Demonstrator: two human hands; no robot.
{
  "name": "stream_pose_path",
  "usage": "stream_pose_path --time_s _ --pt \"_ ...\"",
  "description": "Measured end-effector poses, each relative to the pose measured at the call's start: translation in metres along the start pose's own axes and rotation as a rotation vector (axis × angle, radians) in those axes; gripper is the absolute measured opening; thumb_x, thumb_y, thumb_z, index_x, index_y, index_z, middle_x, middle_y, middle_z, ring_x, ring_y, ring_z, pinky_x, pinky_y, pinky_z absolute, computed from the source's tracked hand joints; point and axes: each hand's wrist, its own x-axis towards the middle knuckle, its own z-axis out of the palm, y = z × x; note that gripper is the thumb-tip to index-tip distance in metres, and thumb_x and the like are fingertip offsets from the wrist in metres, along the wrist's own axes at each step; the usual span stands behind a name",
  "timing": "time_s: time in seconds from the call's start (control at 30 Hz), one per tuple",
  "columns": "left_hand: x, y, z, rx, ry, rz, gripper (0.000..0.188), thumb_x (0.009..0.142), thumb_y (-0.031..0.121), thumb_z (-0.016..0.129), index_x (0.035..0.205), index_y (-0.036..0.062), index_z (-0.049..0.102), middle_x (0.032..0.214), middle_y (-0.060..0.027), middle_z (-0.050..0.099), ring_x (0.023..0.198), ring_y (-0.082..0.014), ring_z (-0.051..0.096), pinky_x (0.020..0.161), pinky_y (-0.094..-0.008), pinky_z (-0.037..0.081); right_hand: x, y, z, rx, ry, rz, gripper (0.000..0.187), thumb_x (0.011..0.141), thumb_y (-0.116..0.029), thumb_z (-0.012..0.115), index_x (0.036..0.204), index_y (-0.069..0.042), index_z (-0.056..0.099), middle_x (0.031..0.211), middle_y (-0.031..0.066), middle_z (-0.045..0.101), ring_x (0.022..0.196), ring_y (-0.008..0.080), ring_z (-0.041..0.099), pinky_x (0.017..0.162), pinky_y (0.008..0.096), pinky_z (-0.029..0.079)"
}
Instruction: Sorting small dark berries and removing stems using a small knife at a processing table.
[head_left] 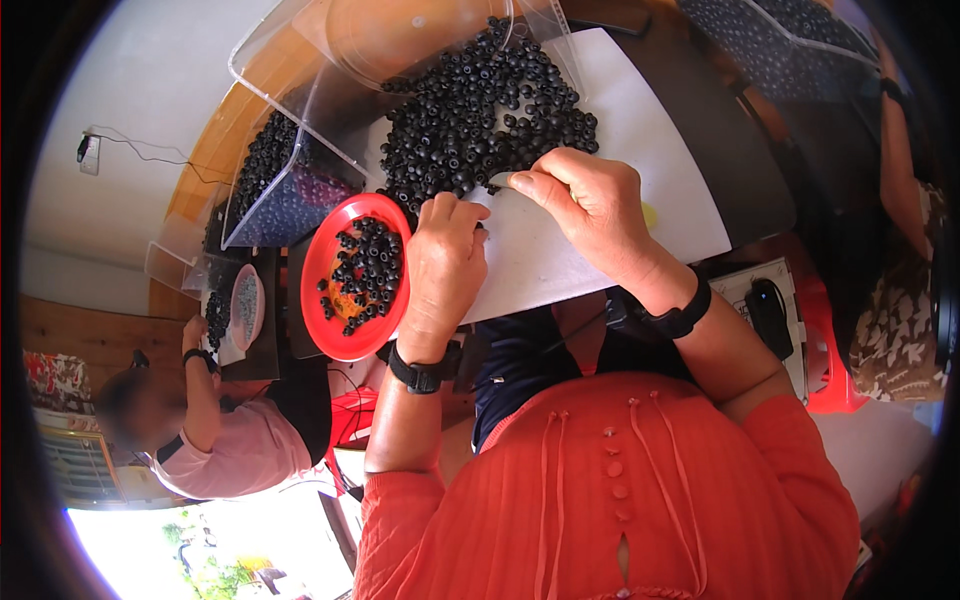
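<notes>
A wide heap of small black ring-shaped pieces (480,110) spreads over a white board (640,120). At the heap's near edge, my right hand (590,210) pinches a small pale, flat-looking tool (499,180), its tip among the pieces. My left hand (447,265) rests just left of it on the board, fingers curled closed; a bit of black shows at the fingertips, but I cannot make out what they hold. Beside my left hand sits a red plate (318,290) with a loose pile of the same black pieces on it.
A clear plastic bin (300,190) of black pieces stands behind the red plate. At left a person in a pink top (240,455) works by a pink dish (248,310). Another person's arm (900,170) shows at far right, near another clear bin (790,50).
</notes>
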Motion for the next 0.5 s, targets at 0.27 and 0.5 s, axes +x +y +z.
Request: stream_pose_path --time_s 0.27,0.5 --pt "-0.016 0.009 -0.005 -0.311 0.034 -0.148 0.032 0.081 -0.007 0.077 0.111 0.0035 0.072 0.101 -0.0088 0.067 0.087 -0.0228 0.066 0.07 -0.034 0.054 -0.001 0.0 0.001 0.003 -0.012 0.002 0.03 0.093 -0.024 0.08 0.075 -0.005 0.065 0.064 0.0113 0.059 0.053 0.0322 0.057 0.049 0.0416 0.042" --pt "-0.015 0.003 -0.006 -0.177 0.053 0.025 0.031 0.074 -0.009 0.076 0.102 0.0041 0.073 0.103 -0.0112 0.065 0.097 -0.034 0.063 0.081 -0.0444 0.055 -0.003 0.001 0.002 -0.016 -0.025 0.008 0.031 0.094 -0.025 0.079 0.075 -0.005 0.065 0.064 0.0117 0.06 0.054 0.0327 0.058 0.049 0.0421 0.042"
